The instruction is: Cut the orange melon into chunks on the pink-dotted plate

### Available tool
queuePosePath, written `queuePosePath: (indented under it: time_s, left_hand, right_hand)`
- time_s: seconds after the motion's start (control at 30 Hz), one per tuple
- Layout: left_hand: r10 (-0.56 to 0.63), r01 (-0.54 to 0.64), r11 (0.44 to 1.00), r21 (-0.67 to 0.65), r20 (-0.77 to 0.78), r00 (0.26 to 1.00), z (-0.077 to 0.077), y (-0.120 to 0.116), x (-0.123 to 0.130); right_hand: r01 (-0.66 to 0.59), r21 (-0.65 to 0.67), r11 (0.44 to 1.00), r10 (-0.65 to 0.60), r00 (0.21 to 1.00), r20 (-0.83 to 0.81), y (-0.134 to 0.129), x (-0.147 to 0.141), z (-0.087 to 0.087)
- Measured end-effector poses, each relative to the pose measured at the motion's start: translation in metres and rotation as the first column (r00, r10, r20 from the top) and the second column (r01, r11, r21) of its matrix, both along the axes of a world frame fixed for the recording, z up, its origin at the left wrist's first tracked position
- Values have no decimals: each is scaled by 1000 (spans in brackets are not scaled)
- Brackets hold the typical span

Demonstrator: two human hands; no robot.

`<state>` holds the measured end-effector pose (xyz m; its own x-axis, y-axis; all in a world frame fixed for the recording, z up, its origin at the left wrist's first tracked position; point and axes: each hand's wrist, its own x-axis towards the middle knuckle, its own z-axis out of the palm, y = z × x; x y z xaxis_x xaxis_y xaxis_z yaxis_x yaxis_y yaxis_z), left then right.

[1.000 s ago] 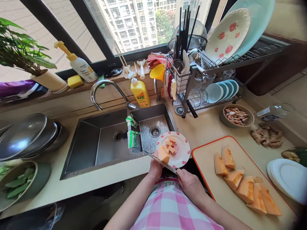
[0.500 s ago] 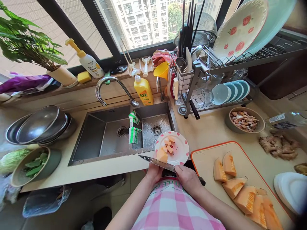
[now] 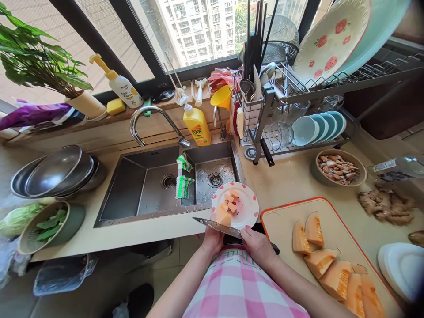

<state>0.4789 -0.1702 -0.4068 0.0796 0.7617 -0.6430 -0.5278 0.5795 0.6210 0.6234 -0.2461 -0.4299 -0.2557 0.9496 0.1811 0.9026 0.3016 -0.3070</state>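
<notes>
My right hand (image 3: 256, 244) is closed round the handle end of a kitchen knife (image 3: 215, 226), whose blade points left. Behind the blade, my left hand (image 3: 213, 238) holds a piece of melon (image 3: 223, 217); its fingers are mostly hidden by knife and fruit. Just beyond is a white plate with pink spots (image 3: 249, 205), bearing several small melon cubes (image 3: 232, 202). It sits at the counter's front edge by the sink. To the right, several melon wedges (image 3: 336, 279) lie on a cutting board with an orange rim (image 3: 281, 216).
A double sink (image 3: 129, 185) lies ahead, with green-striped cloths (image 3: 183, 187) over its divider. A dish rack (image 3: 265, 119) stands behind right. Near it are a bowl of garlic (image 3: 338, 170) and ginger (image 3: 386, 205). Stacked pans (image 3: 56, 170) and a basket of leaves (image 3: 71, 225) stand left.
The view has shifted slightly, so the plate and board appear a little further left. Both hands keep their hold, with knife and melon in nearly the same pose.
</notes>
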Motion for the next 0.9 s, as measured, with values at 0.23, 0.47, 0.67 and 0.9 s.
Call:
queuePosePath:
  time_s: [0.23, 0.47, 0.67, 0.9]
  left_hand:
    - [108, -100, 993, 58, -155, 982, -1, -4, 4]
    - [85, -82, 996, 23, -237, 968, -7, -2, 9]
    - [42, -56, 997, -55, -233, 971, -5, 2, 8]
    - [122, -134, 991, -32, -239, 963, -7, 4, 16]
  right_hand:
    - [17, -107, 994, -13, 999, 38, -1, -5, -9]
    - [25, -227, 974, -11, 998, 61, 3, -5, -8]
    - [34, -243, 970, -27, 999, 33, 6, -5, -7]
    - [64, -207, 976, -57, 998, 37, 7, -9, -5]
